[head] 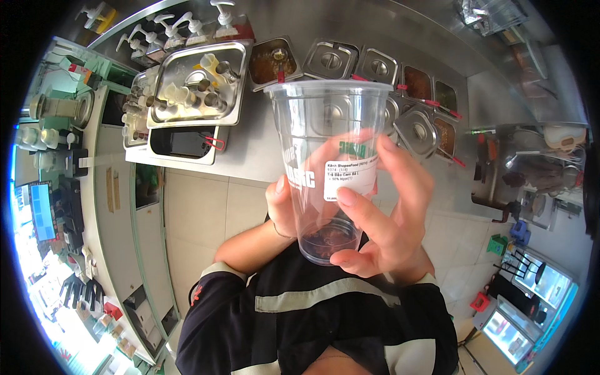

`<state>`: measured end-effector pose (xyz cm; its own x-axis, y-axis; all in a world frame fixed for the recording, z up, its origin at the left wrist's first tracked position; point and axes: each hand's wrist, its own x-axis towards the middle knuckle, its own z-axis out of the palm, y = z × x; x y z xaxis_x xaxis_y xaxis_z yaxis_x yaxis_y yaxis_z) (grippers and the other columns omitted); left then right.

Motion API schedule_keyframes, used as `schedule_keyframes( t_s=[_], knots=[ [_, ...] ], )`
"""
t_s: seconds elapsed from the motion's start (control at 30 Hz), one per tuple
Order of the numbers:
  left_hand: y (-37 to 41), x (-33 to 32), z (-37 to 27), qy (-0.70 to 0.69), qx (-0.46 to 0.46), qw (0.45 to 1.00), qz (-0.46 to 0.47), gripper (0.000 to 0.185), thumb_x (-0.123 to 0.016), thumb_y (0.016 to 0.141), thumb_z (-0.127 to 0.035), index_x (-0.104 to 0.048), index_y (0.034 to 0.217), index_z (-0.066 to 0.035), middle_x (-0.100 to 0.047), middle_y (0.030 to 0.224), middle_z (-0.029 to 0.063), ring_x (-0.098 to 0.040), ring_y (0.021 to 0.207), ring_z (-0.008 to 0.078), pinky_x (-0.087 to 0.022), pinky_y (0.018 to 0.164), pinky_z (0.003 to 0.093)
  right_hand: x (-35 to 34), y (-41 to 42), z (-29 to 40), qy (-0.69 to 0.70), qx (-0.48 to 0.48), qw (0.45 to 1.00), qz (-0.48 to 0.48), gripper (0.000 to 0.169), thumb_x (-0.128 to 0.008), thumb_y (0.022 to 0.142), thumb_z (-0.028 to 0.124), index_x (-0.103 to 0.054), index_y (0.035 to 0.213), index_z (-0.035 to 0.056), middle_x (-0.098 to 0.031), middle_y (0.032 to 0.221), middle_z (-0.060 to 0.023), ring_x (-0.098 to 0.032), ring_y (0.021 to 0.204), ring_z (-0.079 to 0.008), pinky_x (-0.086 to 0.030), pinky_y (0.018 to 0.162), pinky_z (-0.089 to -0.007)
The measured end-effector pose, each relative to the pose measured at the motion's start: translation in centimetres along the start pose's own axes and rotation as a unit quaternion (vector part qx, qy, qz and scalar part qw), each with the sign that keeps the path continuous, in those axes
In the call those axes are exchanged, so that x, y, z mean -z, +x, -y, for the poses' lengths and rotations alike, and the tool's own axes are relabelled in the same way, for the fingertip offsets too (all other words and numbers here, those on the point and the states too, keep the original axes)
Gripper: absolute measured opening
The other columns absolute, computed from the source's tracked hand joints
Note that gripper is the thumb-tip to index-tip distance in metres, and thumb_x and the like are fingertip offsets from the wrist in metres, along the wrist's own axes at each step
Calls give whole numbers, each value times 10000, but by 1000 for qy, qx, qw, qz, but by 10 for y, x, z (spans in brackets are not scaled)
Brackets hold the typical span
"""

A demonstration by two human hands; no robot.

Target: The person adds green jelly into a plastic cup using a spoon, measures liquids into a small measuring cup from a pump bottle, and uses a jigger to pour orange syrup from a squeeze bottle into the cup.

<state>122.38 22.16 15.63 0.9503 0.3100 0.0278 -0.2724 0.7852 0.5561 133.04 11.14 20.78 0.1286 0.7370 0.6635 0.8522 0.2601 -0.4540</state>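
A clear plastic cup (pixel 304 206) stands upright in front of my chest, held between both hands. My left hand (pixel 286 201) is wrapped behind the cup, its fingers seen through the plastic. The fingers of my right hand (pixel 389 220) are on the cup's right side, with one fingertip on a white printed label (pixel 351 180) stuck to the wall. Printed lettering also shows on the cup. Its wide rim is at the top, and the narrow base is near my right hand's lower fingers. Whether anything lies inside is hard to tell through the clear plastic.
Beyond the cup, a steel counter (pixel 262 140) carries a tray (pixel 243 89) of measuring cups, pump bottles (pixel 194 30), lidded steel pans (pixel 330 61) and open pans with red-handled ladles. A black-filled pan (pixel 180 143) sits at the counter's near left. A sink (pixel 487 183) is at right, shelving at left.
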Motion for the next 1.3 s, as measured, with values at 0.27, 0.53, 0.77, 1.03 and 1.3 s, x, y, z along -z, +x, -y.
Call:
schedule_keyframes(
  t_s=[0.27, 0.53, 0.77, 1.03, 1.3],
  knots=[
    [0, 19, 15, -27, -30, 997, -63, 803, -496, 897, -580, -304, 1480, -64, -468, 1400, 217, -543, 1237, 316, -563, 853, 485, -11, -18, -19, 31, -60, 998, -18, 569, -760, 803, 363, -633, 1261, 50, -496, 1399, -253, -507, 1249, -424, -440, 1016, -475],
    [-16, 14, 16, 125, -56, 971, -198, 863, -697, 864, -460, -299, 1474, 4, -560, 1315, 193, -616, 1150, 288, -536, 954, 414, -31, -36, -40, 116, -35, 993, 1, 571, -794, 761, 263, -632, 1261, 40, -490, 1417, -251, -497, 1281, -435, -429, 1032, -501],
    [-55, 24, -20, 161, -152, 946, -237, 718, -726, 890, -282, -351, 1435, -3, -560, 1267, 177, -623, 1100, 240, -578, 842, 375, -73, -6, -39, 218, 42, 975, 32, 535, -786, 774, 271, -644, 1234, 40, -519, 1389, -253, -532, 1255, -444, -461, 1018, -495],
    [-123, 121, -160, 237, -200, 924, -224, 801, -765, 837, -315, -348, 1452, -17, -501, 1274, 130, -597, 1110, 236, -553, 884, 383, -188, 90, -8, 270, 77, 949, 143, 489, -777, 783, 213, -645, 1218, 30, -560, 1340, -263, -604, 1177, -408, -510, 960, -449],
    [-174, 262, -375, 432, -249, 829, -255, 784, -797, 806, -217, -357, 1408, 24, -506, 1248, 121, -601, 1082, 208, -514, 905, 353, -328, 241, 37, 185, 91, 978, 30, 323, -735, 785, 134, -690, 1068, -15, -688, 1081, -187, -671, 941, -330, -534, 810, -380]
  ],
)
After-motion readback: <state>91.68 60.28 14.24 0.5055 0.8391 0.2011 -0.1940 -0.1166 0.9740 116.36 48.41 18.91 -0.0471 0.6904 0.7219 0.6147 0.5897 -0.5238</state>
